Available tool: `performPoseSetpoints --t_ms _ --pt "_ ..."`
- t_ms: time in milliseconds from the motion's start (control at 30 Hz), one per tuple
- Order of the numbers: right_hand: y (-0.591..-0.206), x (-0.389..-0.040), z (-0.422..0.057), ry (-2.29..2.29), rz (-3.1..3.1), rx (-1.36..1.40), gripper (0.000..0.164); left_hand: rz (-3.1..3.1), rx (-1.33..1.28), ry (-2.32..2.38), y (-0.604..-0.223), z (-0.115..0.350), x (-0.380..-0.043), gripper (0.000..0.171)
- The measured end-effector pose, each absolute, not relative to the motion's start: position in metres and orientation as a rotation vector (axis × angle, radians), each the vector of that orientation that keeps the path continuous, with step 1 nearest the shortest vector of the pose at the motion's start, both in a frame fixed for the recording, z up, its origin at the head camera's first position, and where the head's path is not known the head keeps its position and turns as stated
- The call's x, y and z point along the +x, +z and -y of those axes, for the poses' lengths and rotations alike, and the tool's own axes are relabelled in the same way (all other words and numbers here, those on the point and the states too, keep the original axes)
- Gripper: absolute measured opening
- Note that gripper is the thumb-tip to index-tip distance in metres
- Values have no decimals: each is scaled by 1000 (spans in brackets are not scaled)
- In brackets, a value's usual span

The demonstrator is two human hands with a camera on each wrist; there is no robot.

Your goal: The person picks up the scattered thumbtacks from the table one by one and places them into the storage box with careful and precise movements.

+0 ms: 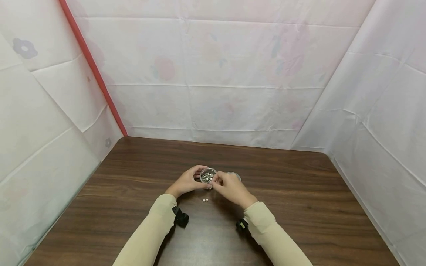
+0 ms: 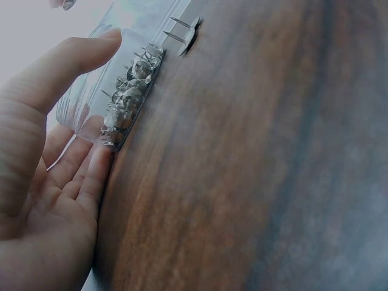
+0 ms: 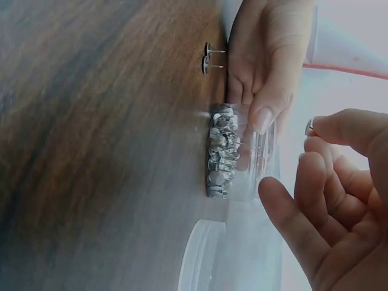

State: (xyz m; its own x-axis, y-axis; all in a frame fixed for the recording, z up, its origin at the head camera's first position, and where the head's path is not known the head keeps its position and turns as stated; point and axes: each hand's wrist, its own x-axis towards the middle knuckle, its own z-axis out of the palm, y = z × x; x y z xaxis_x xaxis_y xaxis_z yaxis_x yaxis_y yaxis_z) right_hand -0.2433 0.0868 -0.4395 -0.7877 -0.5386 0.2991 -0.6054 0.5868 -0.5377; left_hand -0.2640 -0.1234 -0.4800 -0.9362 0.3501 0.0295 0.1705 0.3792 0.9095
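Observation:
A clear round jar (image 1: 203, 173) stands on the table with many silver thumbtacks (image 2: 130, 91) heaped in its bottom. My left hand (image 1: 189, 181) holds the jar from the left, its thumb on the near side and its fingers round the far side. Over the jar's right rim, my right hand (image 1: 231, 187) pinches a single thumbtack (image 3: 309, 127) between its fingertips. Two thumbtacks (image 3: 209, 59) lie points up on the table, just in front of the jar.
A clear round lid (image 3: 203, 254) lies on the table to the right of the jar, partly hidden behind my right hand in the head view. The brown wood-grain table (image 1: 293, 207) is bordered by white flowered cloth (image 1: 233, 66) at the back and sides.

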Motion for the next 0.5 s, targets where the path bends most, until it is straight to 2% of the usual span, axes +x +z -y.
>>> performPoseSetpoints --t_ms 500 --pt "-447 -257 -87 1023 2721 872 8 -2488 413 1573 -490 124 -270 69"
